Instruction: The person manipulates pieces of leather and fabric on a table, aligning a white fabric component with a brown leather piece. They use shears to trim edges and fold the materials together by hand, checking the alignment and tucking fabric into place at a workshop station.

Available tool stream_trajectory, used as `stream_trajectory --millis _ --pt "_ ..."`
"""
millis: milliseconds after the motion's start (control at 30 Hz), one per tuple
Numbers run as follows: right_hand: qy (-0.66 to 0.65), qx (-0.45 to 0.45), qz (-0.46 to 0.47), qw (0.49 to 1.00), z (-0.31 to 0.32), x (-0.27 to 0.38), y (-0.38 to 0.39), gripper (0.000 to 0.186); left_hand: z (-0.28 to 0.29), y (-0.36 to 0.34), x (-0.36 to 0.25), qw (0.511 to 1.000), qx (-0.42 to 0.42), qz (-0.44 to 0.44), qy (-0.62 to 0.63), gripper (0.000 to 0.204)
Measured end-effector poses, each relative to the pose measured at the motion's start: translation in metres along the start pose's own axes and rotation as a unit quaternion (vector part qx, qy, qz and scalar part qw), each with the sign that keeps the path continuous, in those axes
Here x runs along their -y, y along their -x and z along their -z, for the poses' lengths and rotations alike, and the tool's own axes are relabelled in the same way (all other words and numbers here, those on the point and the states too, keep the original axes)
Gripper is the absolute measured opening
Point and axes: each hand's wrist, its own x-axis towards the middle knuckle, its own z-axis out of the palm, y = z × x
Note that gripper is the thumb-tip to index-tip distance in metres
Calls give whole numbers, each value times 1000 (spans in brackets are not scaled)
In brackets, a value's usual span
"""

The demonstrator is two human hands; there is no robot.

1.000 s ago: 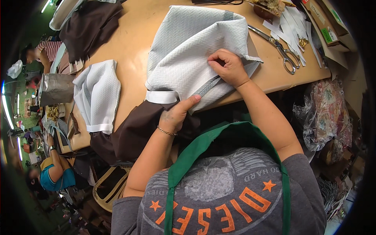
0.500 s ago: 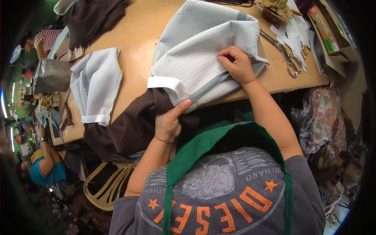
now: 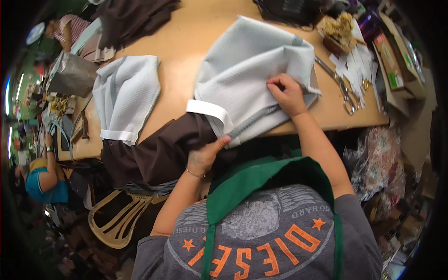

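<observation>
- While the left hand [image 3: 204, 155] grips the white cloth [image 3: 247, 70] by its near edge, the right hand [image 3: 290, 95] holds its fingertips together above.
- Scissors [image 3: 338, 78] lie nearby on the surface [image 3: 179, 51].

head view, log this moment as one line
left hand: holding pale fabric near grey band | right hand: curled over pale fabric | scissors: on table, right of pale fabric

Pale fabric [image 3: 233, 70] lies creased along the tabletop's [image 3: 182, 51] near edge

The whitish-grey, finely textured fabric spreads back from that edge, its folds raised and slanting. A braided-looking grey strip [image 3: 255, 120] runs diagonally across its near part. At its left, a smooth white band [image 3: 208, 109] bows upward in an arc. Dark brown cloth [image 3: 163, 147] bunches beside the band and drapes over the near edge.
</observation>
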Motion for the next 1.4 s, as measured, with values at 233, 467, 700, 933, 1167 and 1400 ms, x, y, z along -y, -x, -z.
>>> stream_trajectory --millis 233,467,700,933,1167,1400 --pt "172 55 39 983 -4 85 -37 7 40 29 -7 899 357 172 -186 74" --pt "416 282 215 838 -94 110 -113 29 138 76 6 899 283 9 333 50" --pt "458 463 182 737 -84 180 -124 29 151 65 4 954 -98 -10 284 57" --pt "222 -16 505 834 19 239 -101 26 150 31 -69 940 -163 -224 -201 60" --pt "360 -69 136 920 2 60 -40 25 43 6 -86 906 186 -167 -343 55" --pt "-225 178 -380 879 11 56 60 29 60 14 -71 971 34 -220 -86 31"
